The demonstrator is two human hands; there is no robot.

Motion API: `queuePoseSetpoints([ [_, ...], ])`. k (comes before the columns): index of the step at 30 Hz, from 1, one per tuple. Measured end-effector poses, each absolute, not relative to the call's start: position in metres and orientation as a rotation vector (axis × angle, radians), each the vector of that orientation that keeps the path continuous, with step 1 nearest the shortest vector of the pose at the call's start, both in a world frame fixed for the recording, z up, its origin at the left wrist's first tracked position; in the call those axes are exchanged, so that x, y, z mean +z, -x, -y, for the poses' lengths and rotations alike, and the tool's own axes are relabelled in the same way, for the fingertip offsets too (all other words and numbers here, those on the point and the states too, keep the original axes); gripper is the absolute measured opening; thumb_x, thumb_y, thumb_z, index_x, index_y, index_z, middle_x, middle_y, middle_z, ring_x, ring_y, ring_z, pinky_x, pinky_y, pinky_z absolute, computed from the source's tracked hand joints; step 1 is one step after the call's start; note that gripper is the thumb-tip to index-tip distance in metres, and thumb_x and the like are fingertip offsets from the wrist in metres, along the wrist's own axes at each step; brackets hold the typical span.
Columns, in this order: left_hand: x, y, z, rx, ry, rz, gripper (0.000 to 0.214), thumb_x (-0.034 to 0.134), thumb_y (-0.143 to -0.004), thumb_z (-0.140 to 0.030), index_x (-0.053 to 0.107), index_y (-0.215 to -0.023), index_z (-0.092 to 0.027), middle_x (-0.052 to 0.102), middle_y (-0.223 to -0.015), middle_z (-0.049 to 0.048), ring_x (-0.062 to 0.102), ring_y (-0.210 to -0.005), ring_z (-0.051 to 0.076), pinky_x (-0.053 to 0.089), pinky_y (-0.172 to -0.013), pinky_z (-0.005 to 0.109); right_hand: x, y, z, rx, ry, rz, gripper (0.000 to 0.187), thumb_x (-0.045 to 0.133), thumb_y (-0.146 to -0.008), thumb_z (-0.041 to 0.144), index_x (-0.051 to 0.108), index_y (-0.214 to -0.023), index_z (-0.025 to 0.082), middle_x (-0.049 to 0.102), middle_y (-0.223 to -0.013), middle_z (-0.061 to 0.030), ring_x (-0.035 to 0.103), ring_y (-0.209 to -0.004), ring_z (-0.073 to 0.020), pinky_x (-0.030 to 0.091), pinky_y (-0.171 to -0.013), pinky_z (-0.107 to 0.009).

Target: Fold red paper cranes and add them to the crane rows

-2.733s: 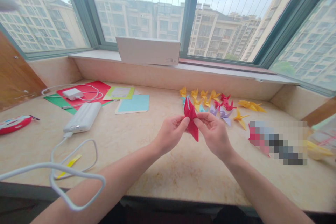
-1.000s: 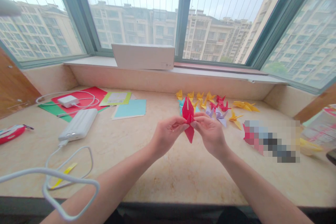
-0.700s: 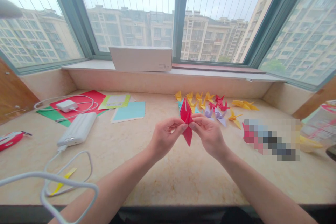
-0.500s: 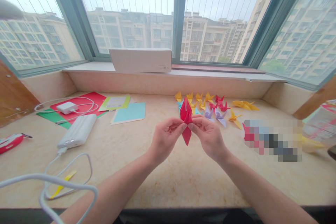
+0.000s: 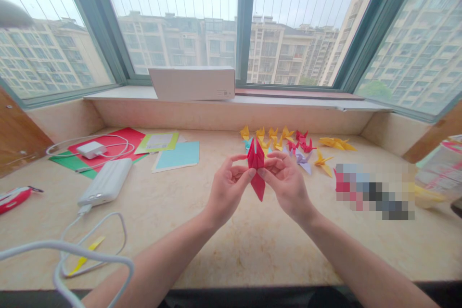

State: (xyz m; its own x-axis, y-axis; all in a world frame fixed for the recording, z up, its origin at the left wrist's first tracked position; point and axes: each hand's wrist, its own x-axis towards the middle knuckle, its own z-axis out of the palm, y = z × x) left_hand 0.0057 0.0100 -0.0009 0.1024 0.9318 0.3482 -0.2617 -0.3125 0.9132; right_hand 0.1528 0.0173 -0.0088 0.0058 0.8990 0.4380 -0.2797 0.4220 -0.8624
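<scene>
A red piece of folded origami paper (image 5: 257,159), long and diamond-shaped with a split upper end, is held upright above the counter. My left hand (image 5: 233,185) pinches its left edge between thumb and fingers. From the other side my right hand (image 5: 283,183) grips the right edge, its thumb tip close to the left thumb near the middle. Behind the hands stand several folded paper cranes: yellow ones (image 5: 277,142), red ones (image 5: 306,145) and a lilac one (image 5: 303,160). Part of the group is hidden by the paper and my fingers.
On the left lie a white power bank (image 5: 105,183), a charger (image 5: 91,149), a looping white cable (image 5: 94,250), blue paper (image 5: 176,156), red paper (image 5: 122,137) and a red cutter (image 5: 16,198). A white box (image 5: 193,84) stands on the sill. Rightward are a blurred patch and a plastic package (image 5: 440,168).
The red folded paper's upper flap no longer hangs forward over the middle; its halves now stand upright together. Its lower point has swung slightly right. Both hands keep their grip.
</scene>
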Motion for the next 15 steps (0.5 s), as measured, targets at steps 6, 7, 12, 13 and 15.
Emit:
queuePoseSetpoints([
  [6,-0.0044,-0.0052,-0.0118,1.393,-1.348,-0.732,0.023,0.074,-0.081,-0.028,0.069,-0.099,-0.014,0.077,-0.092,0.0074,0.072,-0.088,0.019,0.056,-0.083,0.029,-0.0059,-0.1551,-0.0156,1.073,0.735,1.269,0.034,0.077,-0.079,0.033,0.065,-0.109,0.024,0.073,-0.089,-0.0015,0.069,-0.084,-0.0161,0.055,-0.081,-0.031],
  [7,-0.0049,-0.0052,-0.0119,1.381,-1.356,-0.733,0.021,0.073,-0.081,-0.028,0.07,-0.098,-0.014,0.077,-0.094,0.0077,0.072,-0.089,0.019,0.056,-0.084,0.029,-0.0054,-0.1557,-0.0152,1.08,0.751,1.281,0.03,0.076,-0.079,0.035,0.067,-0.105,0.023,0.074,-0.09,-0.0025,0.069,-0.085,-0.0169,0.055,-0.082,-0.032],
  [12,-0.0047,-0.0054,-0.0098,1.344,-1.418,-0.753,0.02,0.071,-0.084,-0.027,0.072,-0.099,-0.014,0.077,-0.093,0.0072,0.072,-0.09,0.02,0.056,-0.086,0.031,-0.0047,-0.158,-0.0143,1.053,0.834,1.313,0.022,0.076,-0.078,0.039,0.072,-0.089,0.02,0.076,-0.088,-0.005,0.07,-0.08,-0.0184,0.057,-0.078,-0.033],
  [13,-0.0044,-0.0055,-0.009,1.343,-1.427,-0.769,0.02,0.07,-0.084,-0.027,0.072,-0.099,-0.014,0.077,-0.092,0.0071,0.072,-0.089,0.02,0.056,-0.085,0.031,-0.0051,-0.1582,-0.0145,1.039,0.848,1.308,0.022,0.076,-0.078,0.039,0.073,-0.088,0.02,0.076,-0.087,-0.0052,0.07,-0.078,-0.018,0.057,-0.076,-0.033],
  [15,-0.0042,-0.0058,-0.0078,1.35,-1.434,-0.805,0.019,0.069,-0.085,-0.029,0.072,-0.097,-0.014,0.077,-0.09,0.0069,0.072,-0.086,0.02,0.056,-0.082,0.031,-0.0061,-0.1584,-0.0151,1.019,0.871,1.301,0.023,0.077,-0.077,0.039,0.073,-0.086,0.019,0.076,-0.085,-0.0055,0.07,-0.074,-0.0174,0.057,-0.073,-0.032],
])
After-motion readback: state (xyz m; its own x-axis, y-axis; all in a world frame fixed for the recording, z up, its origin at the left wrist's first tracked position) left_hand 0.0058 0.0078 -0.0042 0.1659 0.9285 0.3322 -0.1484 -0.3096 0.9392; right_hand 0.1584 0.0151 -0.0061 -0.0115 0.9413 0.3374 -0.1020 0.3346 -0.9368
